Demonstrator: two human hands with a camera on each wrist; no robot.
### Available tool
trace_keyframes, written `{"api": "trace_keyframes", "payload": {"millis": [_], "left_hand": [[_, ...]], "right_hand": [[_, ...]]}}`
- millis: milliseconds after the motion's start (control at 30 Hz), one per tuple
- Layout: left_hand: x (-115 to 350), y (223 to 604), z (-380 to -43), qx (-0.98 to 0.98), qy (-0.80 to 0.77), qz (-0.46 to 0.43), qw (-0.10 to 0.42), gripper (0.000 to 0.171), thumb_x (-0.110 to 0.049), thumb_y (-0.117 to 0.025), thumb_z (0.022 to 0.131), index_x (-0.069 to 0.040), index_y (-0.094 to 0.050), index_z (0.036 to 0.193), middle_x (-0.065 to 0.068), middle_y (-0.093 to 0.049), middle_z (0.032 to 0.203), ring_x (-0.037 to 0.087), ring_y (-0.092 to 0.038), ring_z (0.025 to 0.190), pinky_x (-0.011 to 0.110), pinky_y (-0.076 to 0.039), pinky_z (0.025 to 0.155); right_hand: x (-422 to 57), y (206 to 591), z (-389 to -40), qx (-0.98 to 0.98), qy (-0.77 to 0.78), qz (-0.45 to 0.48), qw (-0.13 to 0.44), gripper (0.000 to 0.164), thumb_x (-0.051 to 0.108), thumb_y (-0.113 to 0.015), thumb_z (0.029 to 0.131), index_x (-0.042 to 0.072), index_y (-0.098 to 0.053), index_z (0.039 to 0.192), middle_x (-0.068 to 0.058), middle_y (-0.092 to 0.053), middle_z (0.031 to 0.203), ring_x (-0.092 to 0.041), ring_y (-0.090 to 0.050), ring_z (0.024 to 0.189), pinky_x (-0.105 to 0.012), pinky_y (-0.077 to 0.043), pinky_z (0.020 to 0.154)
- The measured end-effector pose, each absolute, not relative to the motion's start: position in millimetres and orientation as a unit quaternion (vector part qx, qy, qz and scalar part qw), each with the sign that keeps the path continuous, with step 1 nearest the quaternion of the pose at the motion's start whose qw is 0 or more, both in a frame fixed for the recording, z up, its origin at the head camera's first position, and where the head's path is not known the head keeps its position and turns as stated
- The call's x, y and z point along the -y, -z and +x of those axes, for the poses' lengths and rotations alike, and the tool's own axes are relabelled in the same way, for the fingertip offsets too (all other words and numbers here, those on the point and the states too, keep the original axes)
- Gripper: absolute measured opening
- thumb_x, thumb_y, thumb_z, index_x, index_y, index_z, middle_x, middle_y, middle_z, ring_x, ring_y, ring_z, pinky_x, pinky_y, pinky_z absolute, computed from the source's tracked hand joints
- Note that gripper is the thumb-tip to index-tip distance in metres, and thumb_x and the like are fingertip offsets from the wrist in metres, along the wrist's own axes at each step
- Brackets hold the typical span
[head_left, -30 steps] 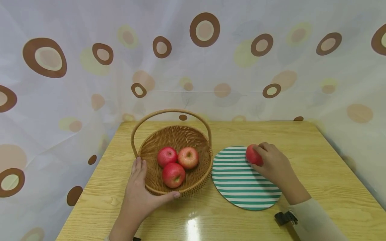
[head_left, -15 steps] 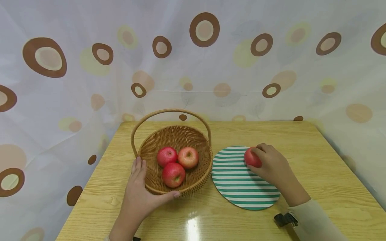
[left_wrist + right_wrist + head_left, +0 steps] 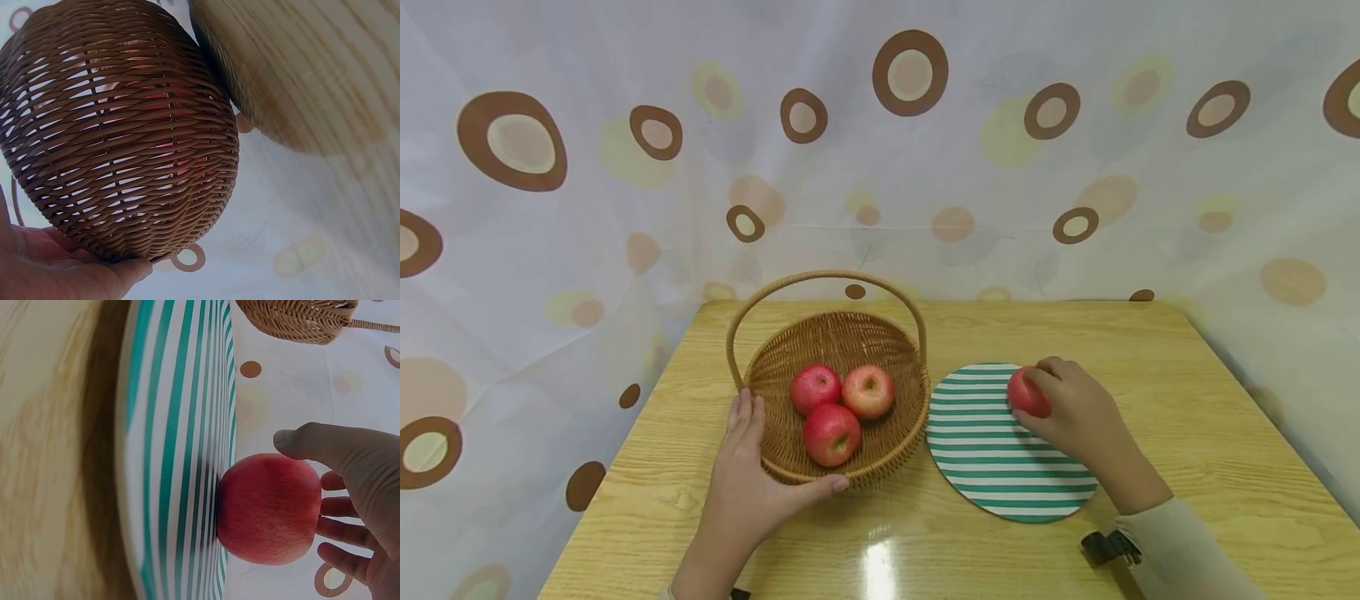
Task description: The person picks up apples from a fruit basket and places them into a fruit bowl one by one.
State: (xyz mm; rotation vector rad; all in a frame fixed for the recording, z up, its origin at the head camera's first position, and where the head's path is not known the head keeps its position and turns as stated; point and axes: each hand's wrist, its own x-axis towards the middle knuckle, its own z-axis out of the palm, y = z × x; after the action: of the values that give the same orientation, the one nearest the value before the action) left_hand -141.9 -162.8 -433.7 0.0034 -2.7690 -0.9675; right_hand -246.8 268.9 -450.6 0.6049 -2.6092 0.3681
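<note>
Since a second ago, the right hand (image 3: 1078,412) and its apple (image 3: 1028,393) have slid slightly toward the basket (image 3: 831,337); the left hand (image 3: 745,483) and basket look unmoved.

On the wooden surface (image 3: 1195,408), the basket stands left with three more apples (image 3: 832,435) inside, touching one another. Just right of it lies the striped round mat (image 3: 1000,475). The left hand rests against the basket's near-left side, thumb spread along the near edge, apparently steadying it.

The step in hand looks like handling one apple on the mat; picking up or setting down cannot be told. The next move would call for a firmer hold if lifting, or parting the thumb and fingers if releasing.

The right fingers (image 3: 347,531) are curved loosely round the apple, parted by its width. It sits between thumb and fingers, its base touching the mat, its basket-facing side uncovered. How hard they press cannot be told.
</note>
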Motion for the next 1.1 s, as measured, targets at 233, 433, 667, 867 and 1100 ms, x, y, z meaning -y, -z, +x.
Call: {"api": "trace_keyframes", "payload": {"millis": [233, 433, 667, 867, 1100], "left_hand": [[162.0, 432.4, -141.5, 0.938, 0.330, -0.001, 0.107, 0.155, -0.089, -0.085, 0.055, 0.004, -0.026, 0.165, 0.018, -0.010, 0.178, 0.040, -0.009, 0.166, 0.066, -0.026, 0.128], [161.4, 431.8, -141.5, 0.938, 0.327, -0.001, 0.113, 0.155, -0.088, -0.086, 0.055, 0.003, -0.027, 0.166, 0.018, -0.011, 0.178, 0.038, -0.010, 0.166, 0.065, -0.026, 0.129], [161.1, 433.2, -140.9, 0.937, 0.331, -0.001, 0.113, 0.154, -0.087, -0.086, 0.055, 0.003, -0.028, 0.166, 0.016, -0.012, 0.178, 0.038, -0.010, 0.166, 0.065, -0.026, 0.129], [161.3, 433.6, -140.4, 0.937, 0.328, -0.003, 0.122, 0.154, -0.087, -0.086, 0.055, 0.003, -0.028, 0.165, 0.018, -0.012, 0.178, 0.039, -0.011, 0.166, 0.065, -0.027, 0.128], [161.2, 432.9, -140.1, 0.936, 0.332, -0.001, 0.119, 0.155, -0.087, -0.086, 0.055, 0.004, -0.028, 0.165, 0.018, -0.011, 0.178, 0.039, -0.010, 0.166, 0.066, -0.026, 0.128]], "right_hand": [[-264.7, 447.9, -244.9, 0.943, -0.142, 0.217, 0.210, 0.059, 0.025, -0.100, 0.071, 0.002, -0.075, 0.119, -0.018, -0.070, 0.119, -0.038, -0.067, 0.103, -0.059, -0.065, 0.080], [-257.6, 441.7, -241.0, 0.946, -0.151, 0.210, 0.194, 0.062, 0.029, -0.100, 0.070, 0.001, -0.075, 0.120, -0.017, -0.070, 0.123, -0.038, -0.067, 0.108, -0.059, -0.065, 0.081], [-248.1, 433.7, -235.6, 0.929, -0.159, 0.248, 0.226, 0.062, 0.031, -0.100, 0.072, 0.001, -0.075, 0.120, -0.018, -0.070, 0.122, -0.039, -0.068, 0.108, -0.056, -0.066, 0.079], [-238.6, 425.1, -231.0, 0.914, -0.173, 0.279, 0.239, 0.062, 0.034, -0.098, 0.072, 0.003, -0.076, 0.121, -0.017, -0.070, 0.122, -0.036, -0.070, 0.107, -0.051, -0.067, 0.076], [-228.7, 416.7, -226.6, 0.900, -0.191, 0.301, 0.252, 0.062, 0.036, -0.097, 0.073, 0.005, -0.076, 0.122, -0.014, -0.070, 0.125, -0.032, -0.069, 0.108, -0.050, -0.065, 0.082]]}}
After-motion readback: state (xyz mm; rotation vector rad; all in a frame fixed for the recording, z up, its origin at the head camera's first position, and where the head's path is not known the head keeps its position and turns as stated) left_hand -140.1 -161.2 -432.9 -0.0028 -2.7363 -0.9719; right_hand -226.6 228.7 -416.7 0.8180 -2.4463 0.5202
